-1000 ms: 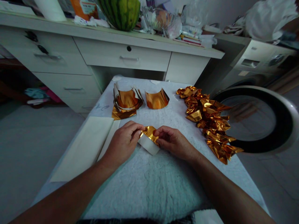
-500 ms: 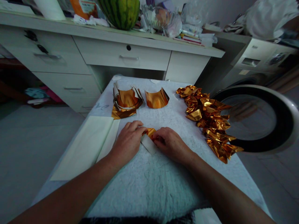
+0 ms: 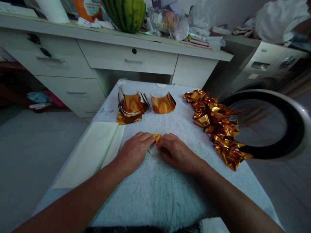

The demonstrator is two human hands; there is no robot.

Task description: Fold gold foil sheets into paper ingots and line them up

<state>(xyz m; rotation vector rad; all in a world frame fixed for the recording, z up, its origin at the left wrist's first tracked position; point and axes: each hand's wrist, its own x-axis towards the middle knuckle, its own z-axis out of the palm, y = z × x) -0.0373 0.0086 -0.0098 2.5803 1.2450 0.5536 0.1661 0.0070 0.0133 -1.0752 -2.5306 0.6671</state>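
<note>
Between my two hands lies a small piece of gold foil paper [image 3: 157, 138], partly folded, its pale backing showing toward me. My left hand [image 3: 136, 148] is closed on its left side, fingers pressed together. On the other side my right hand [image 3: 176, 151] pinches the paper with curled fingers. Beyond the hands stand a curled stack of gold foil sheets [image 3: 132, 103] and a single curved sheet [image 3: 163, 103]. A heap of folded gold foil pieces [image 3: 213, 123] spreads along the right of the cloth-covered table [image 3: 155, 200].
Pale folded paper [image 3: 87, 152] lies at the table's left. Behind the table runs a white drawer desk [image 3: 131, 61] carrying a watermelon [image 3: 125, 14] and a glass bowl [image 3: 166, 19]. A washing machine's open round door [image 3: 295, 129] stands close to the right edge.
My left hand's fingers have flattened and shifted slightly right over the gold paper. Less of its pale backing shows. My right hand has barely moved.
</note>
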